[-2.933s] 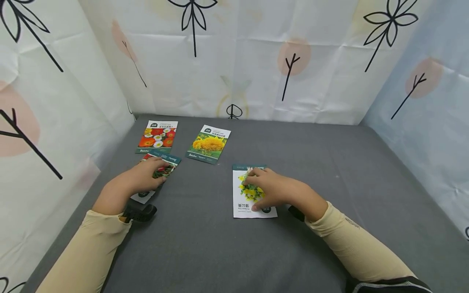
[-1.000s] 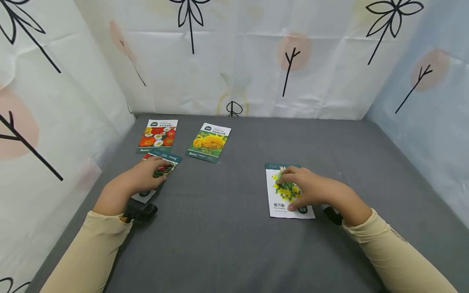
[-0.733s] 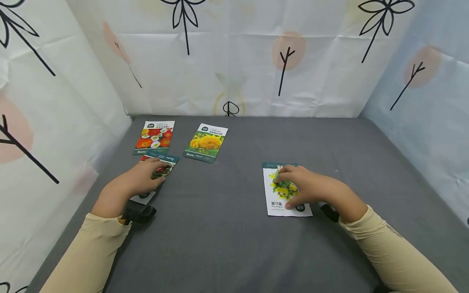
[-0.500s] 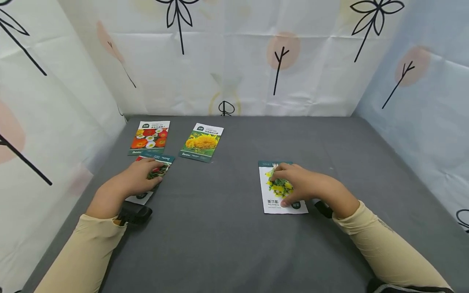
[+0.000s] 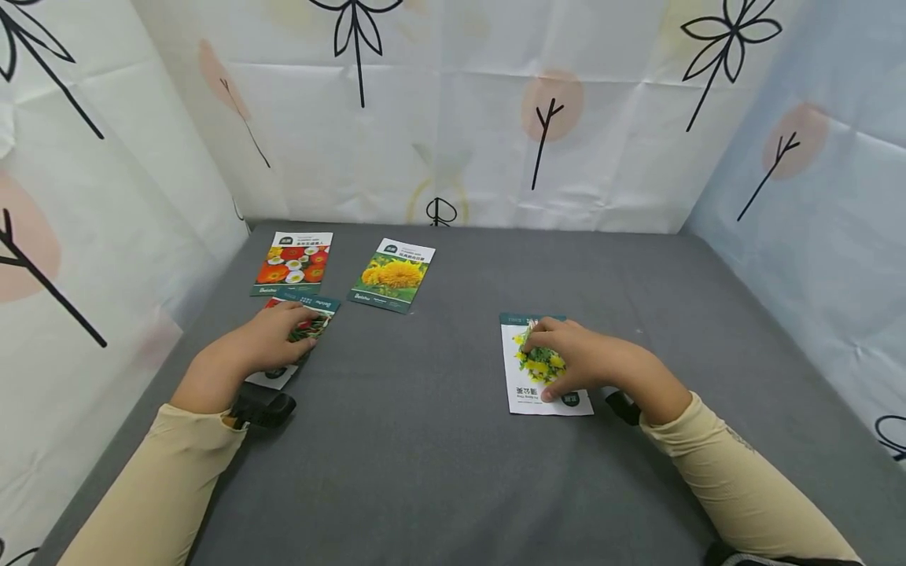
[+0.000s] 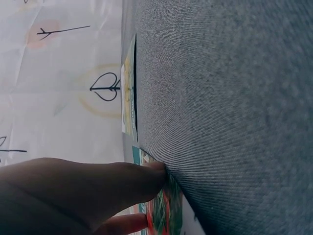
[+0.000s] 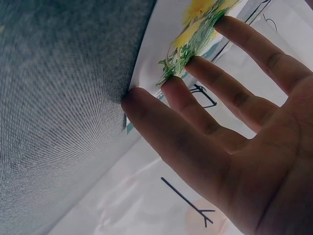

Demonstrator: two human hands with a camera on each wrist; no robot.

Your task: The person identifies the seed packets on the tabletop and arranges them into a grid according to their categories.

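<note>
My left hand [image 5: 258, 346] lies over a seed packet [image 5: 320, 319] with a red and green picture, at the table's left. Thumb and fingertips rest on that packet, and the hand covers much of it. In the left wrist view the thumb touches the packet [image 6: 168, 210] near its edge. Right of centre, my right hand [image 5: 587, 358] presses its spread fingertips on a white seed packet [image 5: 520, 379] with yellow flowers, printed upside down to me. The right wrist view shows the fingers [image 7: 171, 132] fairly straight, tips on the packet [image 7: 198, 39].
Behind my left hand lies a seed packet [image 5: 293, 265] with red, orange and white flowers. To its right is another packet [image 5: 392, 275] with yellow blooms. Grey cloth covers the table [image 5: 410, 440], and white patterned curtains [image 5: 453, 102] stand around its back and sides.
Since the earliest frame, my right hand has slid the white packet with yellow flowers to the right. Over the last second both hands stay in place; only the view shifts slightly.
</note>
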